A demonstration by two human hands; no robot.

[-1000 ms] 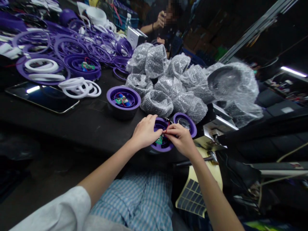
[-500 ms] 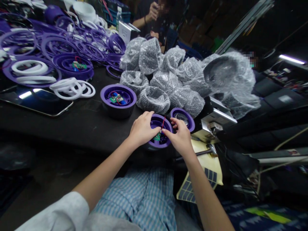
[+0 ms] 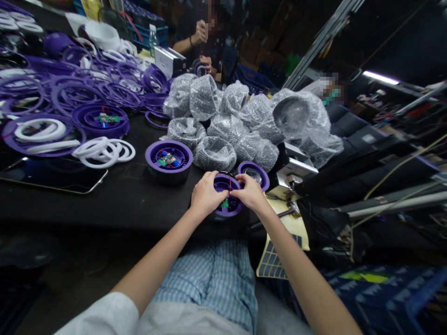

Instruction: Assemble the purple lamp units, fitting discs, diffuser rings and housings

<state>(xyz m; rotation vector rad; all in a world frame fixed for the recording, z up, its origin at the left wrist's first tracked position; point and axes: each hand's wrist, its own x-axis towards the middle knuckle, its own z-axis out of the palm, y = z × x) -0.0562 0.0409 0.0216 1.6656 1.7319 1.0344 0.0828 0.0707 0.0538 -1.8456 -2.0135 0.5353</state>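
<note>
A round purple housing sits on the table's front edge, with a green circuit board and a red wire inside it. My left hand grips its near left side, and my right hand lies over its far rim, fingertips close to the wire. Both hands hide most of the inside. Just behind, a purple-rimmed housing with a round lens touches or nearly touches it. Another purple housing with a board inside stands to the left.
Bubble-wrapped bowls are heaped behind the hands. Purple rings and white rings cover the left of the black table, beside a tablet. A metal device stands right. A person sits opposite.
My hands have drawn closer together over the housing, and my right fingers have closed onto its rim. The whole scene has shifted left and up in the view.
</note>
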